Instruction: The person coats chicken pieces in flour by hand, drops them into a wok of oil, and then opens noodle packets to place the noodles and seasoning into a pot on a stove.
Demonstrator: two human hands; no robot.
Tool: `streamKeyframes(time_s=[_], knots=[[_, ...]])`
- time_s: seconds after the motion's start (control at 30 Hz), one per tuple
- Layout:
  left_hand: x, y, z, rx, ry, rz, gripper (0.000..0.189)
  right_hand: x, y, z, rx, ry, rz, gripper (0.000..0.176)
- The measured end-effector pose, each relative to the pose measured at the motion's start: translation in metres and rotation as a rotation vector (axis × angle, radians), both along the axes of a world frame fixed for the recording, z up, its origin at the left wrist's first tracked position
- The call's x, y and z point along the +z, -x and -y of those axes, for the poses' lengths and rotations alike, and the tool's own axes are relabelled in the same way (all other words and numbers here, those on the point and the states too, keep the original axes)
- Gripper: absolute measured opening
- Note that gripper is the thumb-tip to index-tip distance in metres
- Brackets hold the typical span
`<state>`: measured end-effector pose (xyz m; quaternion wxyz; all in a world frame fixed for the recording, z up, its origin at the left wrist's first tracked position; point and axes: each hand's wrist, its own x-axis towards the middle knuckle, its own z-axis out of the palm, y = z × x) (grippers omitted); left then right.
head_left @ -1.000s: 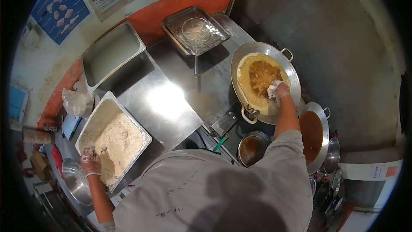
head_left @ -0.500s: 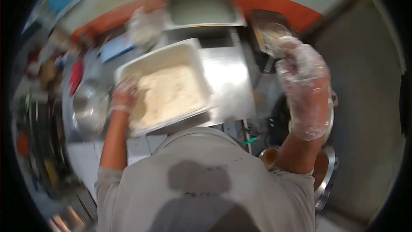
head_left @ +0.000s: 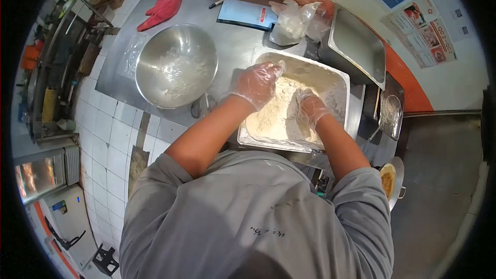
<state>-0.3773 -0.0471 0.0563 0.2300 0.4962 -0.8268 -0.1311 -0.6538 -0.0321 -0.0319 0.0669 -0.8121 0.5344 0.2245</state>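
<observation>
A deep white rectangular tub (head_left: 338,75) holds pale flour-like powder (head_left: 276,108). My left hand (head_left: 257,83), in a clear plastic glove, is over the tub's left rim, its fingers bent and pressed together near a whitish lump; what they hold is too small to name. In the powder near the tub's middle is my right hand (head_left: 311,108), also gloved, with its fingertips sunk out of sight. Left of the tub stands a large steel bowl (head_left: 176,67) with a dusting of powder inside.
Behind the tub lie a blue box (head_left: 247,14), plastic bags (head_left: 294,20) and a marker (head_left: 223,0). A red cloth (head_left: 161,12) is at the back left. A steel pan (head_left: 356,46) and a strainer (head_left: 390,111) stand at the right, with a pot (head_left: 397,181) below.
My right hand has come from the far right, away from the strainer, down into the tub. My left hand is now at the tub's back left. The view has turned toward the left.
</observation>
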Motion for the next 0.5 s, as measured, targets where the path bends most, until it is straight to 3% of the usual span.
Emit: streamKeyframes(time_s=[0.2, 0.27, 0.3, 0.37, 0.43, 0.5], knots=[[-0.011, -0.004, 0.003, -0.016, -0.05, -0.334, 0.033, 0.027, -0.011, -0.002, -0.232, -0.161, 0.072, 0.055], [-0.028, -0.002, 0.007, -0.047, -0.306, -0.605, 0.036, 0.026, -0.005, 0.001, -0.298, 0.09, 0.241, 0.058], [-0.027, -0.003, 0.007, -0.047, -0.306, -0.606, 0.036, 0.024, -0.003, 0.003, -0.297, 0.09, 0.24, 0.058], [-0.022, -0.005, 0.006, -0.031, -0.124, -0.231, 0.037, 0.012, 0.0, 0.005, 0.225, 0.479, 0.288, 0.054], [-0.023, -0.005, 0.007, -0.041, -0.148, -0.222, 0.038, -0.024, 0.007, 0.024, 0.183, 0.388, 0.278, 0.049], [-0.017, -0.005, 0.007, -0.041, -0.172, -0.213, 0.038, -0.023, 0.001, 0.032, 0.149, 0.295, 0.269, 0.045]])
